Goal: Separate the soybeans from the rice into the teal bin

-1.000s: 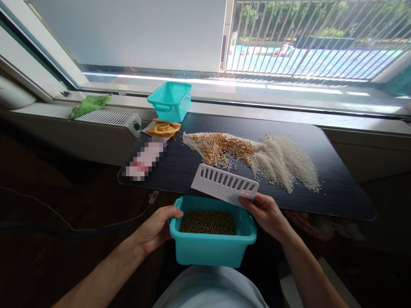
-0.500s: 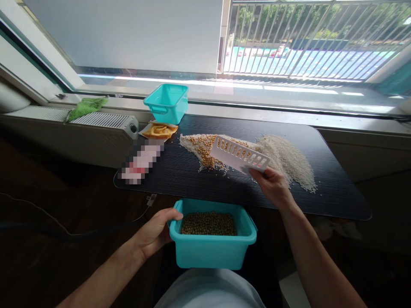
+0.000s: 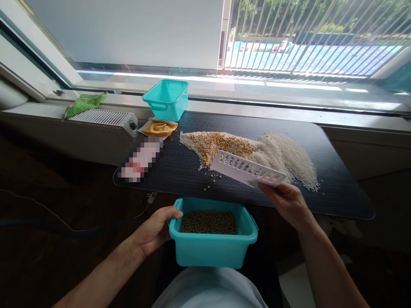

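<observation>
Pinching a flat slotted plate [image 3: 236,173] — right hand [image 3: 287,202], clasping a smooth turquoise tub [image 3: 210,251] — left hand [image 3: 159,224], round beans [image 3: 209,222] inside

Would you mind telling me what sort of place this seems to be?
Probably a room indoors, though its exact use is unclear: a black table stands beside a large window and a white radiator.

- Dark table [image 3: 180,175]
- White grains [image 3: 292,162], heaped
- Yellow grains [image 3: 221,142] — among them, some loose nearer the front
- 1 teal tub [image 3: 173,112], far left
- Yellow bundle [image 3: 159,127] — beside it
- 1 pixelated item [image 3: 141,160]
</observation>
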Motion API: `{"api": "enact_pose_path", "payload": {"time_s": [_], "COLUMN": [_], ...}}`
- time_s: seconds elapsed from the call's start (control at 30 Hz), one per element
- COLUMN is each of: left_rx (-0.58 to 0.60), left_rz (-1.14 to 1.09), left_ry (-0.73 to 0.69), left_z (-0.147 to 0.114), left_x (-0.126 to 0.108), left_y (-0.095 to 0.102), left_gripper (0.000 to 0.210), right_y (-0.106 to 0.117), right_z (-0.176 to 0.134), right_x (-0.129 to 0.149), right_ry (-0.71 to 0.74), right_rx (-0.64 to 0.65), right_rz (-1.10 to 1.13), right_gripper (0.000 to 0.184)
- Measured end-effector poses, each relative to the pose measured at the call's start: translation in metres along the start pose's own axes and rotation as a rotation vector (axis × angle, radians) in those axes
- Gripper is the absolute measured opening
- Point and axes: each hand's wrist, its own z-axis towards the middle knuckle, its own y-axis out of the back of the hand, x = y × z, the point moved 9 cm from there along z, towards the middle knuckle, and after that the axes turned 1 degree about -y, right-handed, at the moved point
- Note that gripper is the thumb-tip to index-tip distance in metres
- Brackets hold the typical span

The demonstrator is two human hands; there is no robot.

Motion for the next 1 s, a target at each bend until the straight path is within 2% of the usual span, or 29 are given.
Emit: {"api": "enact_pose_path", "payload": {"time_s": [0.23, 0.37, 0.63, 0.77, 0.9, 0.97, 1.0], "left_rx": [-0.001, 0.001, 0.000, 0.006, 0.009, 0.008, 0.007], "left_rz": [0.009, 0.015, 0.023, 0.020, 0.023, 0.031, 0.036], "left_ry": [-0.017, -0.017, -0.014, -0.015, -0.022, -0.020, -0.020], "left_z": [-0.002, -0.002, -0.002, -0.002, -0.001, -0.001, -0.001], "left_x": [-0.001, -0.002, -0.001, 0.000, 0.001, 0.001, 0.001], "left_y": [0.000, -0.002, -0.001, -0.002, -0.003, -0.003, -0.003], "left_gripper": [0.013, 0.013, 0.012, 0.012, 0.012, 0.014, 0.014], "right_y": [0.009, 0.007, 0.014, 0.009, -0.003, -0.006, -0.006], "right_z": [-0.020, -0.035, -0.029, -0.040, -0.056, -0.053, -0.046], "right_x": [-0.014, -0.013, -0.015, -0.010, 0.003, 0.007, 0.009], "right_ry": [-0.054, -0.053, -0.054, -0.035, -0.022, -0.007, 0.006], "right_rx": [-0.012, 0.043, -0.030, 0.077, 0.269, 0.287, 0.252], "right_rz": [0.045, 0.048, 0.049, 0.000, -0.031, -0.024, -0.021], "right_gripper": [0.036, 0.035, 0.037, 0.035, 0.030, 0.028, 0.028]}}
